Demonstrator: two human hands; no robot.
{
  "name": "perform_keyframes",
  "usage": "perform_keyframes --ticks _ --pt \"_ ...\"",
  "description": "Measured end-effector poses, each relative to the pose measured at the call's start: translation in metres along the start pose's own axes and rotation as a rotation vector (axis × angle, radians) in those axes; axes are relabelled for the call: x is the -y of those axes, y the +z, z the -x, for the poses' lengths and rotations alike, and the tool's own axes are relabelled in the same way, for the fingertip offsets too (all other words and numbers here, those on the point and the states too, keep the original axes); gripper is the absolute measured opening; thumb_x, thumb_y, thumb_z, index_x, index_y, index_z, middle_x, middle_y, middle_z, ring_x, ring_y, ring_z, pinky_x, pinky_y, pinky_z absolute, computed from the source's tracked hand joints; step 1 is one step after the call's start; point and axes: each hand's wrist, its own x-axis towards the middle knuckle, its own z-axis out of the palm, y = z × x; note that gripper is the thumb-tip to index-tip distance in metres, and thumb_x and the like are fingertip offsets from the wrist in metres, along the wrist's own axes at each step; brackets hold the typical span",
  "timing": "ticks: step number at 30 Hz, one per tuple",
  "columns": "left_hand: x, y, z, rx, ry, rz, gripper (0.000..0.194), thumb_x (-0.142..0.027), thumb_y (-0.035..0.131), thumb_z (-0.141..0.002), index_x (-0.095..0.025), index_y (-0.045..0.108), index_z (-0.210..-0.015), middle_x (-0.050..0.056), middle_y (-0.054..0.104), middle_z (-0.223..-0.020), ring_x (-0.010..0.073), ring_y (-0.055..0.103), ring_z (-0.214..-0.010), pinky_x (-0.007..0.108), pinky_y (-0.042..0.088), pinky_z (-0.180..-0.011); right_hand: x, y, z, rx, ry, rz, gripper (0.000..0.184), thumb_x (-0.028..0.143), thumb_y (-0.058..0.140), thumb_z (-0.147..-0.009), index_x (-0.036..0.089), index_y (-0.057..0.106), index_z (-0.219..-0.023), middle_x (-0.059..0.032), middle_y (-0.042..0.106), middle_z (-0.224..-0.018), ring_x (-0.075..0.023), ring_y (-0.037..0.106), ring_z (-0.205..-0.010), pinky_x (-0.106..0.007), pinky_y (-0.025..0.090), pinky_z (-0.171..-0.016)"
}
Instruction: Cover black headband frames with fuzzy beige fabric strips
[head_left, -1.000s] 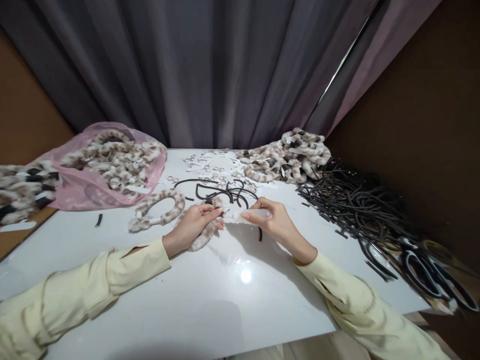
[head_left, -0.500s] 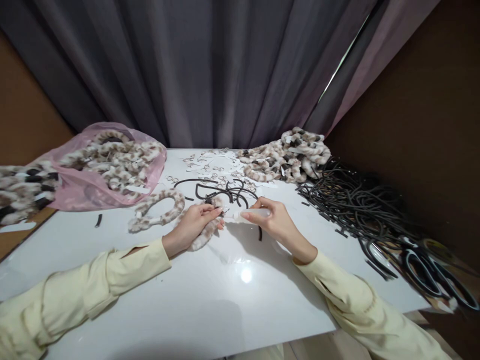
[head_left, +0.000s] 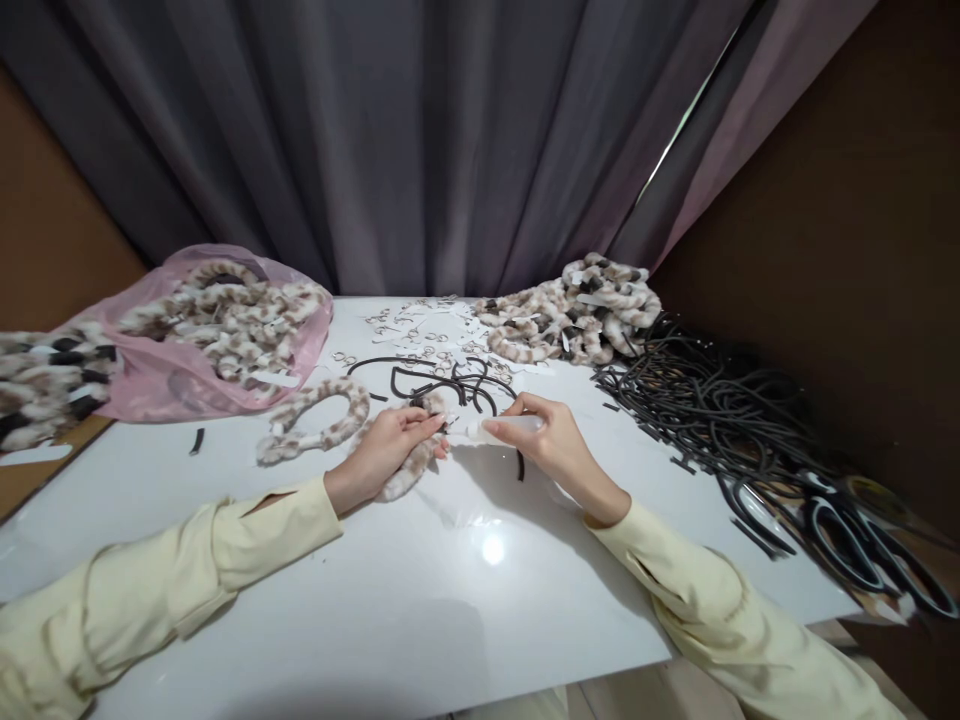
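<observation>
My left hand is closed around a brown-and-white fluffy strap, whose lower part curves out beneath the fingers. Between thumb and fingers of my right hand is a small translucent squeeze bottle, lying sideways. Its narrow tip points at the strap's end by my left fingertips; whether the two touch is too small to tell. A fluffy ring of the same fabric rests on the table just left of my left hand. Behind both hands lie several black cord pieces.
A pink plastic bag full of fluffy loops stands at left. More fluffy loops are piled at the back right, beside a heap of black cords. Large scissors lie at the right edge. Small metal rings are scattered behind the cords.
Almost nothing differs. The bottle in my right hand has shifted very slightly; my left hand and the strap stay in place.
</observation>
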Motion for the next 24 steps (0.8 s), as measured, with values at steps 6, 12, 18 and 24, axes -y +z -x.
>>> perform_keyframes --ticks 6,12,18,24 --pt "0.0015 -0.0013 -0.0002 0.009 -0.004 -0.003 0.027 -0.039 0.067 -0.075 -0.013 0.060 -0.072 0.004 0.067 -0.064 0.0146 0.063 -0.059 0.023 0.049 -0.055 -0.0014 0.0000 -0.0011 0.001 0.016 0.028 0.024 0.036 0.067 -0.067 0.017 0.054 -0.059 0.0015 0.053 -0.058 -0.0135 0.047 -0.058 -0.025 0.034 -0.057" --pt "0.0008 -0.0010 0.0004 0.012 0.001 -0.017 0.028 -0.040 0.066 -0.075 -0.013 0.060 -0.072 0.004 0.067 -0.064 0.0153 0.063 -0.060 0.024 0.050 -0.056 0.0008 -0.0021 0.0001 -0.006 0.038 -0.030 0.027 0.040 0.067 -0.067 0.018 0.053 -0.061 0.0042 0.047 -0.051 -0.0112 0.042 -0.051 -0.024 0.031 -0.053" --pt "-0.0033 0.0005 0.0014 -0.001 0.003 -0.041 0.028 -0.040 0.067 -0.074 -0.013 0.060 -0.070 0.004 0.067 -0.062 0.0150 0.063 -0.059 0.023 0.049 -0.055 -0.0002 0.0002 -0.0013 -0.010 -0.001 0.031 0.026 0.038 0.067 -0.067 0.017 0.055 -0.060 0.0005 0.055 -0.060 -0.0144 0.048 -0.061 -0.025 0.035 -0.059" --pt "-0.0014 0.0002 0.0010 0.000 -0.004 -0.026 0.028 -0.040 0.067 -0.074 -0.013 0.060 -0.070 0.004 0.066 -0.063 0.0151 0.062 -0.059 0.024 0.049 -0.055 -0.0007 -0.0014 -0.0016 -0.023 0.005 0.014 0.026 0.039 0.067 -0.067 0.017 0.056 -0.062 0.0007 0.054 -0.059 -0.0136 0.046 -0.059 -0.025 0.034 -0.057"
